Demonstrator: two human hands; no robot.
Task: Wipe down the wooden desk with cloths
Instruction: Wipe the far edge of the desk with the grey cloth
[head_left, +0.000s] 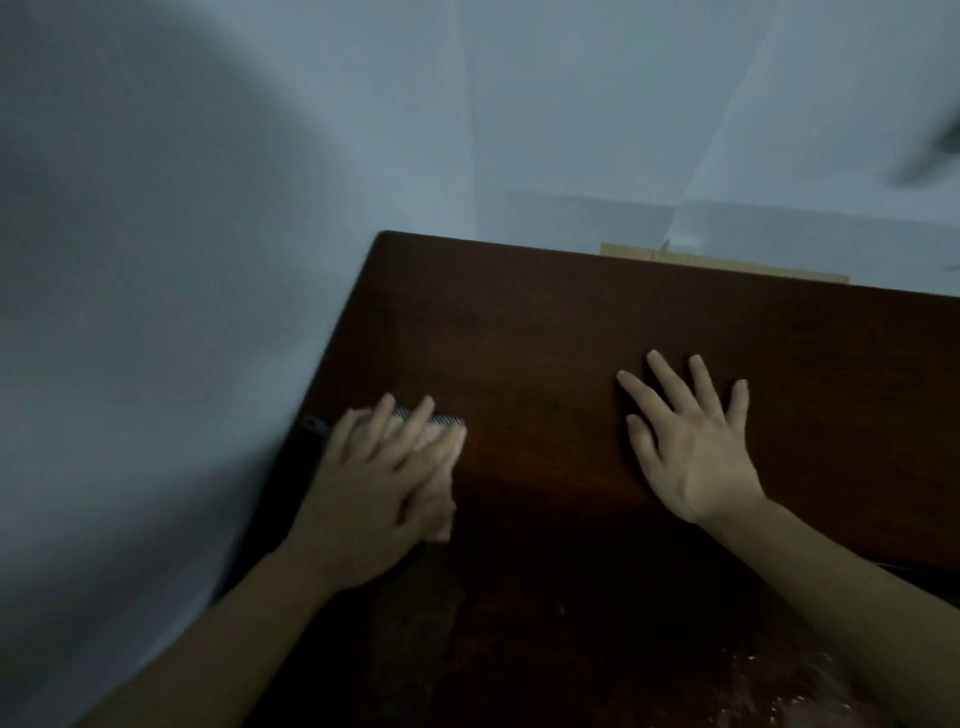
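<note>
— Two bare forearms reach in from the near edge over the dark wooden counter (545, 322). What is the left hand (384, 483) doing?
— It presses a pale cloth (441, 441) flat near the counter's left edge, fingers straight and slightly spread over it.
— And the right hand (691, 441)?
— Palm down on bare wood, well apart from the cloth, fingers splayed and holding nothing.
— Anything behind?
— A white sheet (208, 208) along the left and back, and a tan strip (727, 262) at the far edge
</note>
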